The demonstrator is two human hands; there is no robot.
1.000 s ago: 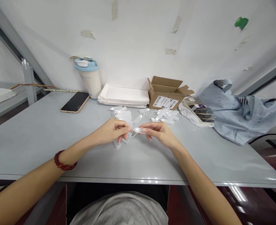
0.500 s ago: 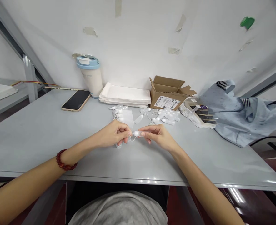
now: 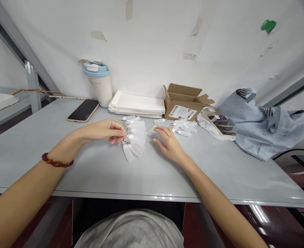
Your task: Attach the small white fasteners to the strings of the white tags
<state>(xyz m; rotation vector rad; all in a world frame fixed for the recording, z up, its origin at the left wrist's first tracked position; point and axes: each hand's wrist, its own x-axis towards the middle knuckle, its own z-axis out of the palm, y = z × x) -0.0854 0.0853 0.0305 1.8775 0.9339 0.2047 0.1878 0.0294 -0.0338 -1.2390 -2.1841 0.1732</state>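
Several translucent white tags with thin loops lie fanned in an overlapping row [image 3: 137, 137] at the middle of the grey table. At the row's left edge, by the loops, my left hand [image 3: 113, 131] has its fingers pinched together; what they hold is too small to make out. My right hand [image 3: 168, 143] is open with its fingers spread, palm down, to the right of the row. A single tag [image 3: 151, 131] lies by its fingertips. Behind that hand, a loose pile of small white tags [image 3: 185, 133] spreads in front of the cardboard box.
A phone [image 3: 83, 110] and a lidded cup [image 3: 102, 88] stand at the back left. White envelopes [image 3: 138, 104] are stacked beside an open cardboard box [image 3: 182, 106]. To the right are a plastic packet [image 3: 217, 125] and blue cloth [image 3: 265, 127]. The table's front edge [image 3: 141, 197] runs below.
My hands have moved apart. The left went left to the loops of the row; the right let go of the small white tag, opened and moved slightly up. More of the fanned row shows.
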